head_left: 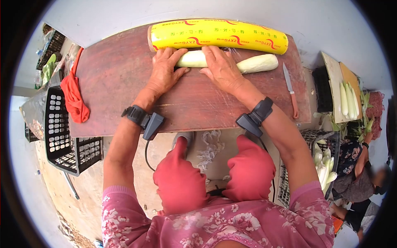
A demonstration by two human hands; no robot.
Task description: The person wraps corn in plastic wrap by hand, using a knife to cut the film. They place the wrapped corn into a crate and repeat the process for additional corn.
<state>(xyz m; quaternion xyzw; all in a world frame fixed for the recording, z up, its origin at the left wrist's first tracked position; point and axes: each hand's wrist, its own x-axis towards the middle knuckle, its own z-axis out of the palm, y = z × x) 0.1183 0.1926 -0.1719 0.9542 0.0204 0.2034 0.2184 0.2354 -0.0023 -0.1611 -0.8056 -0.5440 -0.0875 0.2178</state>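
Observation:
My left hand [166,69] closes over the left end of a pale shoot [192,59] that looks like peeled water bamboo. Over its right part curls my right hand [223,70], thumb toward me. A second pale length [259,63] shows to the right of that hand; whether it is a separate shoot is hidden. Just behind lies a yellow roll of cling film [219,36], with some clear film glinting near my right fingers. On the right of the reddish wooden table [124,82] rests a knife [290,89], its handle toward me.
A red cloth [74,99] hangs off the table's left edge, above a black crate [62,138]. At right, a crate [285,182] holds pale shoots [324,165]; more shoots [349,101] lie on a board. Other people [359,177] sit at far right. A wall stands behind.

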